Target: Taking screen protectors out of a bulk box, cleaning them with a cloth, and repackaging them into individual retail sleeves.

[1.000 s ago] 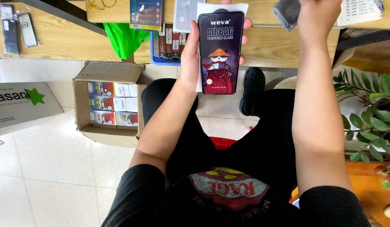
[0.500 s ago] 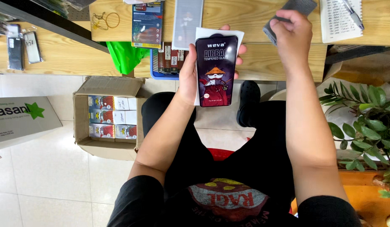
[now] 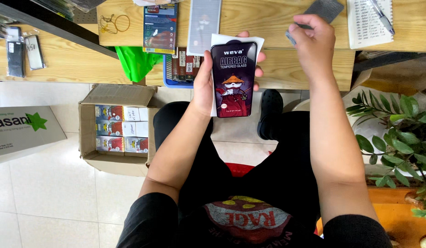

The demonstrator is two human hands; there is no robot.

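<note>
My left hand (image 3: 204,81) holds up a dark phone-shaped screen protector (image 3: 233,78) with a cartoon figure on it, backed by a white sleeve. My right hand (image 3: 314,43) reaches over the wooden table (image 3: 268,18) and pinches a grey rectangular sheet (image 3: 324,10) by its near corner. Another pale protector sheet (image 3: 204,20) lies on the table just left of the held one.
A blue and green packet (image 3: 160,27) and a notebook with a pen (image 3: 370,20) lie on the table. An open cardboard box (image 3: 116,131) of small packs stands on the tiled floor at the left. A potted plant (image 3: 401,133) is at the right.
My right hand has come down from the far table edge toward me, bringing the grey sheet into view. The left hand holds the protector steady.
</note>
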